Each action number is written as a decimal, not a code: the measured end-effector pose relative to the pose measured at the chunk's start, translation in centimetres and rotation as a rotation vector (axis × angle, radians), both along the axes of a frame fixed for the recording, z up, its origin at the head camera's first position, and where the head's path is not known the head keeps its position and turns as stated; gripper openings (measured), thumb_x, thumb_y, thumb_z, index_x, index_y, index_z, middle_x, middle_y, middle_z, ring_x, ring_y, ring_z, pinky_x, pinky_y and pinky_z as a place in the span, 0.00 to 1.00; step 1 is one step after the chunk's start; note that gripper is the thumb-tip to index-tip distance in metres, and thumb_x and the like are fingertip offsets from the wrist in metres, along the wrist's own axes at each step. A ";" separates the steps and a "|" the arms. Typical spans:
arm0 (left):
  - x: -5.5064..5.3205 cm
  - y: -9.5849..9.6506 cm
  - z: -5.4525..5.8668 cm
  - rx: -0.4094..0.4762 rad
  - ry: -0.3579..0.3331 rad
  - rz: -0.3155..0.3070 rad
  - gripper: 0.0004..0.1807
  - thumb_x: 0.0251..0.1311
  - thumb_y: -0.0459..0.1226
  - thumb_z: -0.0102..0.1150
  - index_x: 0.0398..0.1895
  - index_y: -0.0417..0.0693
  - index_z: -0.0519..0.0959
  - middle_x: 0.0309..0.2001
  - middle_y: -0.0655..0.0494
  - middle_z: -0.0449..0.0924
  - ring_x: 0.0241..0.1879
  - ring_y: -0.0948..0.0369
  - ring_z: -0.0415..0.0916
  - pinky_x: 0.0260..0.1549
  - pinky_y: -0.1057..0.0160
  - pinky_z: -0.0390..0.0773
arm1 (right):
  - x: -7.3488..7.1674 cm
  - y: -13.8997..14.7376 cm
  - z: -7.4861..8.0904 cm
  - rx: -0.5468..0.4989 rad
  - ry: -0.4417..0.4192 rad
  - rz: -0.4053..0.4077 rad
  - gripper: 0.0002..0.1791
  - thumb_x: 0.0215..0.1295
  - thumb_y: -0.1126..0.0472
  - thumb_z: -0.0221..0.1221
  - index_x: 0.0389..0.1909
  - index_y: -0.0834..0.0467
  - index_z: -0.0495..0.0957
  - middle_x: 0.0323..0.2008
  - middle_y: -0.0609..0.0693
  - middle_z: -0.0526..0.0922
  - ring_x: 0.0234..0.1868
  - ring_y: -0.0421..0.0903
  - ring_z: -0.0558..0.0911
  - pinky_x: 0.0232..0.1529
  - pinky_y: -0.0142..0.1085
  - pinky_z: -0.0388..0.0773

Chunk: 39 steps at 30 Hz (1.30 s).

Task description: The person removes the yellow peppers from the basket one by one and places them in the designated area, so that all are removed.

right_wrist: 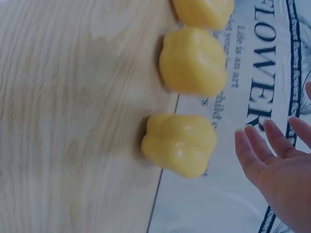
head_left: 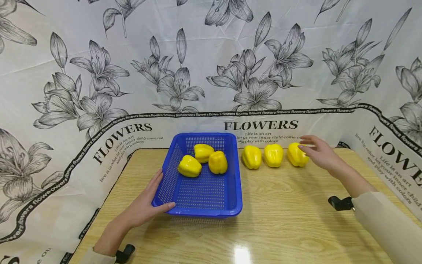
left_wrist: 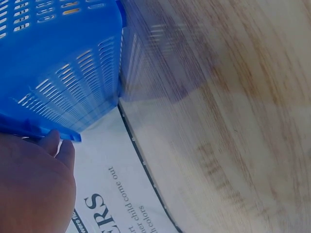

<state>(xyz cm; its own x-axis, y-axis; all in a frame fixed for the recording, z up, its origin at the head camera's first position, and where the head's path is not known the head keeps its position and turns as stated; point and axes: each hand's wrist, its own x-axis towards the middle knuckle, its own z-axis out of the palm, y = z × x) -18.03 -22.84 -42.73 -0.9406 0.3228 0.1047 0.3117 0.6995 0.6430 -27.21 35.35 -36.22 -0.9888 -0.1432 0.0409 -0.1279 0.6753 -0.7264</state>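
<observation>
A blue plastic basket (head_left: pixel 206 212) stands on the table, its left rim held by my left hand (head_left: pixel 145 205), the thumb over the near corner and the fingers along the outer side. Three yellow bell peppers (head_left: pixel 189 166) lie inside it toward the back. To its right, three more form a row: a left pepper (head_left: pixel 251 157), a middle one (head_left: pixel 273 155) and a right one (head_left: pixel 295 155). My right hand (head_left: pixel 319 152) is at the right pepper, overlapping it in the head view. The right wrist view shows that hand's fingers (right_wrist: pixel 252 150) spread apart, with a gap to the pepper (right_wrist: pixel 180 144).
The wooden table (head_left: pixel 283 220) extends in front of the basket and peppers. A white cloth (head_left: pixel 197 51) with printed flowers and lettering hangs behind and at both sides, meeting the table's back edge. Black wrist mounts (head_left: pixel 339 202) sit at both sleeves.
</observation>
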 end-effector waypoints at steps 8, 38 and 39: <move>-0.1 0.0 -0.1 -0.010 0.012 0.002 0.61 0.60 0.63 0.65 0.85 0.56 0.38 0.84 0.57 0.32 0.80 0.42 0.40 0.71 0.31 0.52 | 0.9 -3.2 1.6 0.020 0.039 0.088 0.35 0.81 0.51 0.50 0.78 0.65 0.53 0.72 0.71 0.63 0.69 0.72 0.66 0.63 0.66 0.69; -0.2 0.0 -0.3 -0.019 0.017 0.000 0.60 0.61 0.60 0.66 0.85 0.56 0.38 0.84 0.58 0.32 0.80 0.41 0.42 0.70 0.30 0.53 | 2.1 -18.8 5.8 0.149 0.229 0.588 0.28 0.74 0.59 0.60 0.72 0.61 0.68 0.69 0.58 0.73 0.64 0.57 0.76 0.61 0.54 0.77; -0.2 0.0 -0.3 -0.020 0.017 0.000 0.60 0.61 0.60 0.66 0.85 0.56 0.38 0.84 0.58 0.32 0.80 0.41 0.41 0.70 0.30 0.53 | 2.0 -19.4 5.9 0.160 0.229 0.607 0.29 0.74 0.59 0.60 0.72 0.60 0.67 0.69 0.58 0.72 0.64 0.57 0.76 0.61 0.53 0.77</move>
